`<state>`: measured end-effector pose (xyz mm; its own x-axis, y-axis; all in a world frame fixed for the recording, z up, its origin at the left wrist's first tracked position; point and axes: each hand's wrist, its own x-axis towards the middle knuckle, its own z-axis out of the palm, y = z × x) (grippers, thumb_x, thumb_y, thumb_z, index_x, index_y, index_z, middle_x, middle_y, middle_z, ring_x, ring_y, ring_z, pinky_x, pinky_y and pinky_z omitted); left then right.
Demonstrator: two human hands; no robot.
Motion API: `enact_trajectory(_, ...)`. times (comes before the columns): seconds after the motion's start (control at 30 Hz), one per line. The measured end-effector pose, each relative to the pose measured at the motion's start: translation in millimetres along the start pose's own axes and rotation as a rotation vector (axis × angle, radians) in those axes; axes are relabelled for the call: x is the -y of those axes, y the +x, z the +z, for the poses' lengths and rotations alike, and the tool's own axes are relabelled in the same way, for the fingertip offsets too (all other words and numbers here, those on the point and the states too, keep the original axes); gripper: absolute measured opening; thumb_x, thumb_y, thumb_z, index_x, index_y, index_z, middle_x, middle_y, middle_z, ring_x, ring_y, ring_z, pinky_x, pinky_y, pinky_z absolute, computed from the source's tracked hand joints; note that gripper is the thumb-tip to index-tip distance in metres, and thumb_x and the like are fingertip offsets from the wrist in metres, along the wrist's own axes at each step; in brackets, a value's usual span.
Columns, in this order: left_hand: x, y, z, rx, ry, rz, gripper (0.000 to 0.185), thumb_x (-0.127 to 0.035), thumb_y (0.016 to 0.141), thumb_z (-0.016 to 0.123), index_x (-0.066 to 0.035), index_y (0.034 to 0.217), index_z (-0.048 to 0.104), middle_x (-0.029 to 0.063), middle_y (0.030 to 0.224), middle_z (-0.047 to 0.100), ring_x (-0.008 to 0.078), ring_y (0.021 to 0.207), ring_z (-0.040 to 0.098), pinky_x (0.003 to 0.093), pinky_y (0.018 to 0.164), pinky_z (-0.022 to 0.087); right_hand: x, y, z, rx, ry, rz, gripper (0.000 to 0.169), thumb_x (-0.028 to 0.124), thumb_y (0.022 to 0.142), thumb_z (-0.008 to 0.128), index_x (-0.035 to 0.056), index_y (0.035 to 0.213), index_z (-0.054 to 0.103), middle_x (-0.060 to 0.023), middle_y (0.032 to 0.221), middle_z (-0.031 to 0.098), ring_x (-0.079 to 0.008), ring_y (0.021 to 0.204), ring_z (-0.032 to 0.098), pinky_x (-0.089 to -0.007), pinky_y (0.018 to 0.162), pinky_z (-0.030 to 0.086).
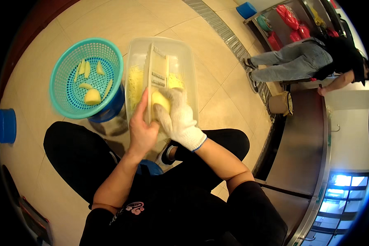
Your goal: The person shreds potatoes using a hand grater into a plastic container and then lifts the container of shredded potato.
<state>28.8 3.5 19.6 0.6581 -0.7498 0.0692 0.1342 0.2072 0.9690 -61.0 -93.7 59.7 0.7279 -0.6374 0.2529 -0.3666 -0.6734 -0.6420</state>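
Observation:
My bare left hand (143, 127) grips the near end of a pale plastic grater (158, 66), with the thumb bent over its edge. The grater lies slanted over a translucent plastic tub (190, 64). In a white knit glove with a blue cuff, my right hand (180, 117) holds a peeled potato (160, 102) against the near part of the grater. Two rows of metal teeth show beyond the potato, and another set sits at the far end. Pale yellow shreds (136, 84) lie in the tub on both sides of the grater.
A turquoise basket (56, 89) with potato pieces (92, 97) rests on a blue support (107, 112) left of the tub. A person (307, 58) stands at the right near shelves, beside a bin (278, 104) and a steel counter (299, 147). A drain grate (227, 35) crosses the tiled floor.

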Motion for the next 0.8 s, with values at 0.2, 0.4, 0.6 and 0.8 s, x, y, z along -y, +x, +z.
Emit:
enact_trajectory(0.2,-11,-34,15,0.126,0.168,-0.044,0.086,0.015,0.072,0.046,-0.003,0.156,0.040,0.0230,0.143,0.055,0.0331,0.136,0.053,0.0341,0.108,0.045,-22,64,-16,-0.059,0.078,0.264,0.049,0.035,0.100,0.057,0.0005,0.134,0.052,-0.0313,0.124,0.052,-0.0493,0.110,0.059,-0.0489,0.094,0.051)
enact_trajectory(0.4,-3,-17,1,0.033,-0.039,-0.103,0.083,0.016,0.074,0.042,0.005,0.156,0.035,0.0186,0.156,0.045,0.0260,0.146,0.041,0.0348,0.119,0.031,-13,25,10,0.016,-0.119,0.039,0.053,0.038,0.101,0.055,-0.0030,0.135,0.051,-0.0316,0.119,0.057,-0.0430,0.111,0.061,-0.0525,0.096,0.050)
enact_trajectory(0.6,-2,-35,11,0.098,0.184,0.041,0.088,0.019,0.070,0.042,0.000,0.156,0.037,0.0225,0.146,0.053,0.0318,0.137,0.051,0.0351,0.114,0.040,2,67,-20,0.071,0.193,0.438,0.054,0.037,0.103,0.053,-0.0016,0.140,0.047,-0.0340,0.124,0.055,-0.0406,0.100,0.068,-0.0551,0.089,0.055)
enact_trajectory(0.8,0,-23,6,0.090,0.001,-0.082,0.086,0.017,0.074,0.041,0.003,0.158,0.032,0.0187,0.157,0.043,0.0253,0.144,0.043,0.0281,0.112,0.038,-5,36,-4,0.082,-0.082,0.213,0.050,0.036,0.102,0.054,-0.0004,0.136,0.051,-0.0343,0.128,0.053,-0.0477,0.113,0.061,-0.0530,0.095,0.051)
